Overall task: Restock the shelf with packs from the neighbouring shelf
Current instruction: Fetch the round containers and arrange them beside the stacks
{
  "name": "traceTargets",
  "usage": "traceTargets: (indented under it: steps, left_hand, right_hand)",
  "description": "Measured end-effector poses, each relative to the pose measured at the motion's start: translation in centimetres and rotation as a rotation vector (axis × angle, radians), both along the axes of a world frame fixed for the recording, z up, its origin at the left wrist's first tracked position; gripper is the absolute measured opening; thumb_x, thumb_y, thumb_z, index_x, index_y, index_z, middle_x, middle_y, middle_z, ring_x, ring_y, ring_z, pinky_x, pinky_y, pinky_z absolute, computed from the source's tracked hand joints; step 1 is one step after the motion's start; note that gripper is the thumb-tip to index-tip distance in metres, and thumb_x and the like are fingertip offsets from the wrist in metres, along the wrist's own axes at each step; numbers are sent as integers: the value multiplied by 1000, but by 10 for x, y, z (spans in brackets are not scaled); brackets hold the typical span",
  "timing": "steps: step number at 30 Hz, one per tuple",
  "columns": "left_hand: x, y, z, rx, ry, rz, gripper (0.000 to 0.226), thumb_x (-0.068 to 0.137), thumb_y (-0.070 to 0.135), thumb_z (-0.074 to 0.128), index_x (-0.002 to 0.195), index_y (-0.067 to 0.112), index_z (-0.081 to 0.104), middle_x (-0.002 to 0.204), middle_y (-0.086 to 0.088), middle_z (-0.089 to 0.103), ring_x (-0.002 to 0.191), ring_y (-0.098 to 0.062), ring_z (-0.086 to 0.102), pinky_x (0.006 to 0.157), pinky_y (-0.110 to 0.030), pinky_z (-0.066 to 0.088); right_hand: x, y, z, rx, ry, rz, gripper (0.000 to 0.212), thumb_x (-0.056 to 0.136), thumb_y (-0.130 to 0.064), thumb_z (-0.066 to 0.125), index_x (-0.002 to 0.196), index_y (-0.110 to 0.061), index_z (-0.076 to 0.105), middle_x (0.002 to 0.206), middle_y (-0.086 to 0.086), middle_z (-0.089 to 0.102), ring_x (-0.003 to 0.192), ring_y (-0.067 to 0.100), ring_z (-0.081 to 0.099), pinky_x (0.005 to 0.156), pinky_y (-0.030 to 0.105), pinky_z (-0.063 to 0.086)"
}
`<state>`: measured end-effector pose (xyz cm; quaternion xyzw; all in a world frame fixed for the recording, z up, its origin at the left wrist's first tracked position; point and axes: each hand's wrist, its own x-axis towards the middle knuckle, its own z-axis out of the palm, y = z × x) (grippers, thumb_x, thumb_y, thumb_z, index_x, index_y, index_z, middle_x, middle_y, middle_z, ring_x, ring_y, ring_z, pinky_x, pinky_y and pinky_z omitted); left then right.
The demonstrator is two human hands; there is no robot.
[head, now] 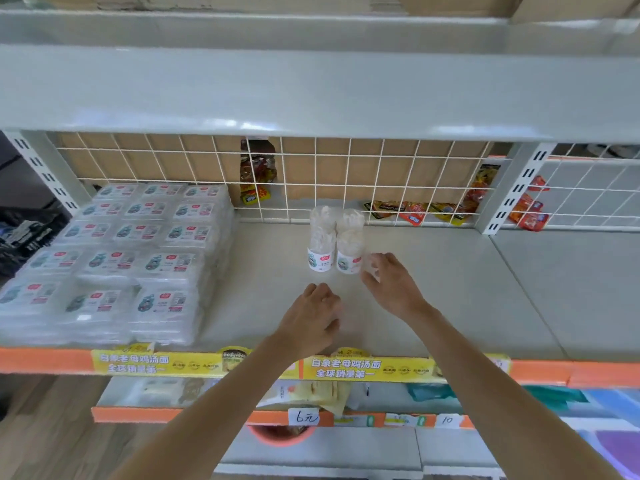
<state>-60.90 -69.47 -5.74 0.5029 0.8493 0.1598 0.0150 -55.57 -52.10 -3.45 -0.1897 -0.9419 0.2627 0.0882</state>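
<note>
While both your arms reach over grey shelf (433, 299), your left hand (311, 317) hovers low above bare board, fingers curled, grasping nothing; your right hand (389, 284) sits just right of clear standing packs (334, 242), fingertips touching something clear and blurred, grip there cannot be told; packs stand upright in tight cluster mid-shelf, near wire mesh back (346, 174); flat wrapped packs (117, 258) stacked at shelf's left end, well apart from hands; yellow label strip (346, 368) runs along front edge.
</note>
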Motion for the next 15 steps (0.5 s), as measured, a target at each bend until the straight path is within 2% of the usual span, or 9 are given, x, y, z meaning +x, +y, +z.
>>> traceTargets:
  steps: [3,5,7,9,10,12,15]
  left_hand:
    - [-3,10,-2,-9,31,-106,32,81,22,36,90,6,63,92,-12,55,84,-30,50,77,-43,47]
    - [-2,19,-6,31,24,-177,38,77,25,28,82,8,62,84,-10,55,76,-30,52,69,-44,50]
    - [8,31,-6,54,9,-231,39,76,26,27,80,9,61,83,-9,56,74,-30,53,66,-42,50]
    - [25,45,-1,95,7,-273,36,75,25,29,80,11,62,82,-7,57,73,-30,54,64,-38,51]
    - [34,53,1,109,11,-295,34,74,24,31,80,11,62,81,-7,57,72,-29,56,63,-36,52]
    - [53,72,4,125,30,-347,31,75,23,34,81,13,63,81,-5,57,72,-28,57,61,-32,52]
    - [83,107,10,121,43,-390,32,76,24,34,83,13,63,82,-5,56,74,-28,56,62,-35,52]
  right_hand:
    - [40,3,-9,218,-24,83,25,92,-13,47,114,-8,59,111,11,58,102,29,53,83,37,47]
    - [65,7,-14,394,51,107,18,78,-11,54,91,-11,68,87,6,64,79,26,62,63,33,53]
    - [90,14,-13,546,23,117,18,71,-17,51,77,-17,68,72,0,63,63,20,62,51,25,48]
    - [114,22,-10,604,-18,113,18,72,-17,50,75,-18,67,71,-1,62,61,20,61,50,25,47]
    - [127,27,-8,598,-33,111,12,70,-14,57,77,-16,67,72,1,63,62,22,61,51,27,47]
    - [152,40,-5,565,-36,83,22,62,-7,72,82,-14,68,76,4,64,65,24,62,53,31,49]
    - [193,65,-1,503,-56,25,27,69,-7,68,96,-11,68,90,8,65,80,28,62,64,39,51]
